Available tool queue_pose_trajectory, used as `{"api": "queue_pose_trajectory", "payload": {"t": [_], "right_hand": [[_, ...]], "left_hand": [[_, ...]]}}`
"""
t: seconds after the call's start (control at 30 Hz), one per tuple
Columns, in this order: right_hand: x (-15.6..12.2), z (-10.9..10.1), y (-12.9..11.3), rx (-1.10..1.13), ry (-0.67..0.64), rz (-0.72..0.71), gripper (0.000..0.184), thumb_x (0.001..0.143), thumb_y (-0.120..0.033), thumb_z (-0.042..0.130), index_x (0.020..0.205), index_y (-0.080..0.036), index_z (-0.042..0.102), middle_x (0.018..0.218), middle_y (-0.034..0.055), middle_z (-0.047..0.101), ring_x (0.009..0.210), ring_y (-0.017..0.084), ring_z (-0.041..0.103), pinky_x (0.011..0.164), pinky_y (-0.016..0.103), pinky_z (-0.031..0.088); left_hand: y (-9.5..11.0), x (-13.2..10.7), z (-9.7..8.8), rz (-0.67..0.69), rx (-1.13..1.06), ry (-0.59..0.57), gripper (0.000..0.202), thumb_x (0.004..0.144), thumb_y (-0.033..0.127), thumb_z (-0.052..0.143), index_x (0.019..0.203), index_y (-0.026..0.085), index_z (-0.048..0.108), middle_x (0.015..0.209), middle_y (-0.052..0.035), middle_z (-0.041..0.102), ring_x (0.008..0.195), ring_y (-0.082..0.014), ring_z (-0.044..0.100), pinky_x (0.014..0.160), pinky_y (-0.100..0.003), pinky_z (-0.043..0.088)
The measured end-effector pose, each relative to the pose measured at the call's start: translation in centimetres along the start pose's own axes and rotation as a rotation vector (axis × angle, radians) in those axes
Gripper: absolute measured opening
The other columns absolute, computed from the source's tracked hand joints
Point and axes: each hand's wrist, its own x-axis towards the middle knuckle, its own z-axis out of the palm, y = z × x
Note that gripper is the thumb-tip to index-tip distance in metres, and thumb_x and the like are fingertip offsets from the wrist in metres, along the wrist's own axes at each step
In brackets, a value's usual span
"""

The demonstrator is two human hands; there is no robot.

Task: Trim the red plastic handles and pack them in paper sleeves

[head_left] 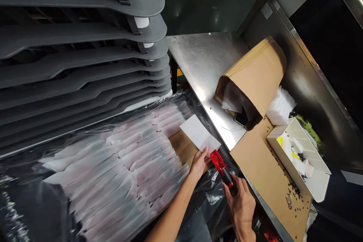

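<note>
My left hand (199, 164) is closed on the near edge of a flat white sleeve (198, 133), thumb on top. In my right hand (241, 201), the fingertips grip the black end of a red and black handheld object (221, 167); its exact kind I cannot make out. Its red end lies close to the sleeve's near edge, and I cannot tell whether it is partly inside. Under and left of my hands, rows of whitish wrapped packets (124, 166) lie over a brown cardboard sheet (184, 146) in a box lined with black plastic (210, 193).
Grey stacked trays (85, 60) rise at the left. On the metal table (204, 56) at the right lie an open carton (252, 79), a stack of white sleeves (280, 107), a white bin (303, 170) and a cardboard sheet (261, 162) with small black bits.
</note>
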Motion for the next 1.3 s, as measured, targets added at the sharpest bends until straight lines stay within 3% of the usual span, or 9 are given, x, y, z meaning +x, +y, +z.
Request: {"api": "queue_pose_trajectory", "payload": {"t": [0.47, 0.6, 0.7, 0.83, 1.0, 1.1, 1.2, 1.3], "right_hand": [[1.4, 1.0, -2.2, 0.175, -0.026, 0.157, 0.075, 0.096, -0.08, 0.031, 0.124, -0.015, 0.059, 0.095, 0.0126, 0.079, 0.08, 0.028, 0.078, 0.064, 0.033, 0.055], [2.3, 0.3, -2.3, 0.202, -0.079, 0.196, 0.072, 0.099, -0.075, 0.031, 0.123, -0.016, 0.063, 0.097, 0.013, 0.079, 0.085, 0.028, 0.077, 0.068, 0.034, 0.054], [3.8, -0.5, -1.9, 0.259, -0.152, 0.227, 0.062, 0.103, -0.065, 0.028, 0.112, -0.02, 0.07, 0.098, 0.01, 0.078, 0.085, 0.025, 0.075, 0.071, 0.033, 0.052], [6.0, -0.8, -1.0, 0.321, -0.257, 0.164, 0.054, 0.101, -0.059, 0.039, 0.088, -0.021, 0.075, 0.089, 0.0079, 0.073, 0.076, 0.021, 0.07, 0.066, 0.03, 0.048], [7.4, 0.1, -0.7, 0.339, -0.325, 0.081, 0.047, 0.099, -0.046, 0.041, 0.071, -0.02, 0.068, 0.072, 0.0046, 0.065, 0.063, 0.018, 0.061, 0.058, 0.029, 0.04], [7.6, 0.4, -1.1, 0.329, -0.348, 0.008, 0.043, 0.1, -0.041, 0.037, 0.07, -0.021, 0.061, 0.073, 0.0037, 0.062, 0.064, 0.017, 0.058, 0.06, 0.029, 0.039], [7.7, 0.3, -1.5, 0.36, -0.381, -0.064, 0.039, 0.1, -0.037, 0.034, 0.073, -0.022, 0.057, 0.075, 0.0031, 0.059, 0.068, 0.017, 0.058, 0.065, 0.028, 0.04], [7.4, 0.0, -1.6, 0.388, -0.408, -0.105, 0.036, 0.1, -0.038, 0.035, 0.074, -0.022, 0.055, 0.078, 0.0032, 0.059, 0.072, 0.018, 0.058, 0.067, 0.028, 0.041]], "left_hand": [[-2.8, -3.7, -0.7, -0.161, -0.003, -0.172, 0.028, 0.079, 0.035, 0.087, 0.084, 0.015, 0.068, 0.076, -0.0043, 0.077, 0.064, -0.0158, 0.072, 0.057, -0.022, 0.056], [-3.1, -4.4, -1.0, -0.227, -0.01, -0.179, 0.027, 0.081, 0.035, 0.085, 0.082, 0.014, 0.069, 0.076, -0.0052, 0.077, 0.06, -0.0155, 0.071, 0.055, -0.023, 0.055], [-2.8, -4.7, -1.2, -0.281, -0.015, -0.166, 0.023, 0.087, 0.034, 0.08, 0.085, 0.013, 0.07, 0.077, -0.0064, 0.078, 0.062, -0.0169, 0.072, 0.059, -0.026, 0.058], [-2.5, -5.0, -1.4, -0.347, -0.024, -0.146, 0.02, 0.093, 0.031, 0.073, 0.089, 0.011, 0.071, 0.077, -0.0065, 0.078, 0.062, -0.016, 0.072, 0.06, -0.025, 0.058], [-2.4, -5.5, -1.8, -0.384, -0.047, -0.15, 0.023, 0.096, 0.033, 0.067, 0.089, 0.011, 0.07, 0.079, -0.0078, 0.079, 0.063, -0.0169, 0.072, 0.063, -0.027, 0.057], [-2.1, -5.8, -2.1, -0.39, -0.06, -0.172, 0.028, 0.097, 0.038, 0.066, 0.097, 0.011, 0.071, 0.088, -0.01, 0.08, 0.073, -0.0201, 0.075, 0.069, -0.03, 0.058], [-1.6, -6.0, -2.5, -0.436, -0.101, -0.264, 0.047, 0.097, 0.055, 0.059, 0.106, 0.01, 0.071, 0.097, -0.014, 0.08, 0.084, -0.0251, 0.077, 0.074, -0.034, 0.059], [-1.1, -5.7, -2.7, -0.53, -0.178, -0.307, 0.061, 0.094, 0.067, 0.055, 0.104, 0.008, 0.071, 0.093, -0.0147, 0.079, 0.084, -0.0252, 0.077, 0.076, -0.035, 0.06]]}}
